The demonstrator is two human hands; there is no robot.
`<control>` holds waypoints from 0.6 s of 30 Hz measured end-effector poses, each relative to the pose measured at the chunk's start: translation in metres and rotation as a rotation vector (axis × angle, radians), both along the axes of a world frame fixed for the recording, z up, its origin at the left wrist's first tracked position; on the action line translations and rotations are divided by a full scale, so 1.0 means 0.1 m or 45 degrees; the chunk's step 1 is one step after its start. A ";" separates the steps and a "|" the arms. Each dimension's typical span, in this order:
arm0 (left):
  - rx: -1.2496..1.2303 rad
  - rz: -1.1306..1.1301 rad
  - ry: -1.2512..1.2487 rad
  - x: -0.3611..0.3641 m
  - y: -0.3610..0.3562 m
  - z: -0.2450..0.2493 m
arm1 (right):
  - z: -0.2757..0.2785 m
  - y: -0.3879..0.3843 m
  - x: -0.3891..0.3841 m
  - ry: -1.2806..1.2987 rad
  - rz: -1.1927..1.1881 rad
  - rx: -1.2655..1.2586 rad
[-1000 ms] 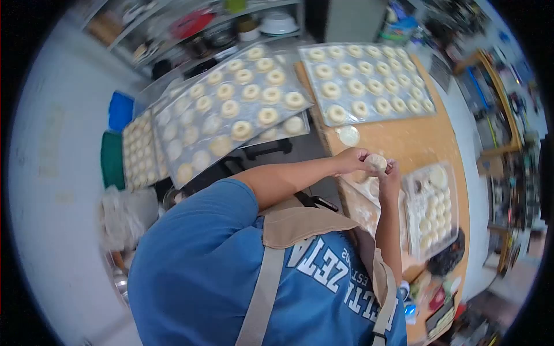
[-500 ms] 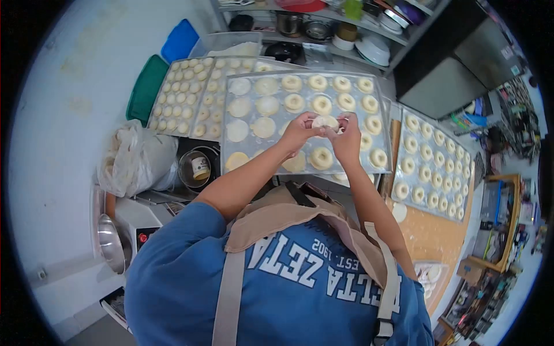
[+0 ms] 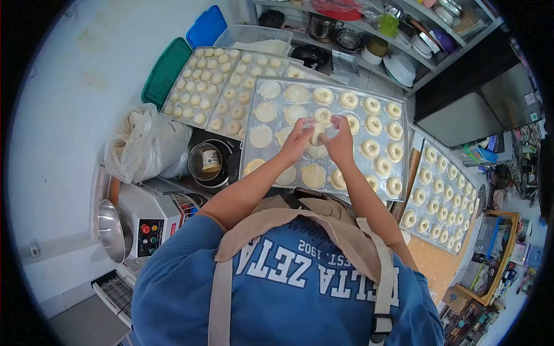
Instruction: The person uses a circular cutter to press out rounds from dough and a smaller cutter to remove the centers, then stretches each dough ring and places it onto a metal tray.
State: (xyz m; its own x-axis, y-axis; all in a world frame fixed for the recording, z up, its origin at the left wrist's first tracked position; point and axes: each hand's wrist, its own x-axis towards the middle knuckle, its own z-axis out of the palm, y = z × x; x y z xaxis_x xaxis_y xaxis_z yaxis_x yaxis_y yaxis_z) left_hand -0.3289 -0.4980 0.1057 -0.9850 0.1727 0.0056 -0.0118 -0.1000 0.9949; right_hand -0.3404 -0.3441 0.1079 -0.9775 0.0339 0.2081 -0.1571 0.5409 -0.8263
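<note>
Between my two hands is a ring of raw dough (image 3: 317,134), tilted above the metal tray (image 3: 360,185). My left hand (image 3: 298,140) pinches its left side, and my right hand (image 3: 340,142) has its fingers curled at the right side. Just beyond my fingers lies another dough ring (image 3: 322,115). Pale round paper pieces (image 3: 266,112) fill the tray's left columns, while shaped dough rings (image 3: 370,148) sit on the right columns. Below my hands, one paper round (image 3: 316,151) is partly covered by them.
Trays of small dough balls (image 3: 194,87) stand at the back left. Another tray of dough rings (image 3: 437,188) rests on the wooden table (image 3: 430,254) at right. A plastic bag (image 3: 138,147), a pot (image 3: 208,164) and a machine with buttons (image 3: 151,228) are at left.
My hands have come slightly nearer and turned the dough, so its ring shape now shows. The whole view has shifted, with the trays sitting further right in it.
</note>
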 end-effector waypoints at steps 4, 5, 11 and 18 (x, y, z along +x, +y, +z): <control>0.165 -0.105 0.051 -0.02 -0.02 0.02 | 0.11 0.00 0.00 0.044 -0.021 0.230; 0.165 -0.087 0.015 -0.04 0.00 -0.03 | 0.16 -0.02 0.02 0.037 0.024 0.307; 0.279 -0.177 -0.007 -0.07 0.07 -0.04 | 0.16 0.04 -0.07 0.114 -0.104 0.176; 0.226 -0.113 -0.217 -0.11 0.12 0.04 | 0.08 0.08 -0.07 0.018 0.202 0.063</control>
